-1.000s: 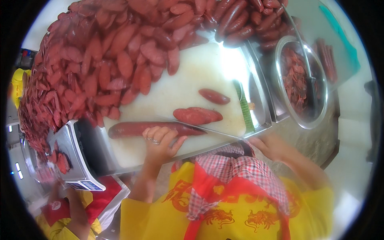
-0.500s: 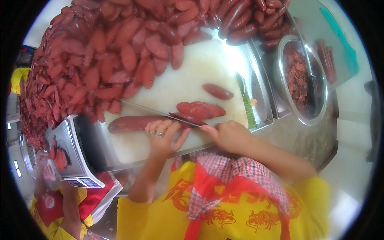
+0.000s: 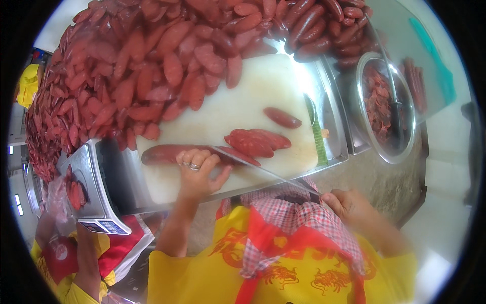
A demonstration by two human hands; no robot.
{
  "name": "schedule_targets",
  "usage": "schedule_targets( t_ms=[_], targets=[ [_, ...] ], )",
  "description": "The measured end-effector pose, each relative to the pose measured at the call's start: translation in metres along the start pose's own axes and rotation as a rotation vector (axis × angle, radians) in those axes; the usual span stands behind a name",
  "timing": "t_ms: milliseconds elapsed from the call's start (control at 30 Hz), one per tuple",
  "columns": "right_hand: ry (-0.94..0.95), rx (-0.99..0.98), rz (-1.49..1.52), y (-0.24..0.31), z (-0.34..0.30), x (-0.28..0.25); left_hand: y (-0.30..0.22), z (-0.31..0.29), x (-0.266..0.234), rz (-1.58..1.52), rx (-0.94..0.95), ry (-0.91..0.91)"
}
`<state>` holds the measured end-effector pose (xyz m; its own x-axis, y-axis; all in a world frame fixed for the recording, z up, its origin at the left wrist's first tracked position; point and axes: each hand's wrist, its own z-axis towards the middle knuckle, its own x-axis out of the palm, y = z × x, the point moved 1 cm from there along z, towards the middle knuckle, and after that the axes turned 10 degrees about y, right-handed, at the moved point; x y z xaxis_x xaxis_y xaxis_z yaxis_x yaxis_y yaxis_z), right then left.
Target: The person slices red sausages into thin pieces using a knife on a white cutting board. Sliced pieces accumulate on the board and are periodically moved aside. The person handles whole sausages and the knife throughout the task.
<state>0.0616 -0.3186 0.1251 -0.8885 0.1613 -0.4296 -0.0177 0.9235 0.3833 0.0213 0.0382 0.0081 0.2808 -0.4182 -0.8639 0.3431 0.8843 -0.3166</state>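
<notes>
A long dark-red sausage [image 3: 162, 154] lies across the white cutting board [image 3: 243, 101] near its front edge. Curled over the sausage, my left hand [image 3: 196, 172] presses it down; a ring shows on one finger. My right hand [image 3: 350, 205] grips a long thin knife [image 3: 271, 175] beyond the board's front edge. The blade slants up and left, its tip end lying over the sausage beside my left fingers. Its handle is mostly hidden in my hand. Behind the blade rest several overlapping sausage slices [image 3: 257, 143], and one separate slice [image 3: 282, 117] lies farther back.
A large heap of sausage slices [image 3: 131, 76] covers the board's far left, with whole sausages [image 3: 309, 30] at the back. To the right stands a metal bowl [image 3: 362, 101] holding sausage pieces and a black-handled tool. A scale [image 3: 93, 172] and a co-worker's arm [image 3: 87, 258] are at left.
My right hand has drawn the knife back to the right and toward me, so less blade overlaps the sausage. My left hand has shifted slightly left along the sausage.
</notes>
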Motion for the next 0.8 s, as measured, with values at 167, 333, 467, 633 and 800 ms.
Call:
schedule_targets(
  t_ms=[167,333,467,633,800],
  targets=[
    [-0.034,-0.037,-0.075,0.035,0.014,0.002,0.0,-0.002,0.0,-0.013,-0.018,-0.009],
    [-0.075,-0.288,-0.15,0.09,0.105,0.021,-0.004,-0.002,0.007,-0.003,-0.047,-0.081],
    [-0.159,-0.377,-0.129,0.109,0.124,0.025,0.003,-0.003,-0.006,0.017,0.001,-0.016],
    [0.007,-0.116,-0.045,0.064,0.099,0.01,0.053,-0.01,-0.064,0.099,-0.245,0.13],
    [0.119,-0.073,0.063,0.028,0.09,-0.01,0.04,-0.027,-0.051,0.147,-0.446,0.294]
  ],
)
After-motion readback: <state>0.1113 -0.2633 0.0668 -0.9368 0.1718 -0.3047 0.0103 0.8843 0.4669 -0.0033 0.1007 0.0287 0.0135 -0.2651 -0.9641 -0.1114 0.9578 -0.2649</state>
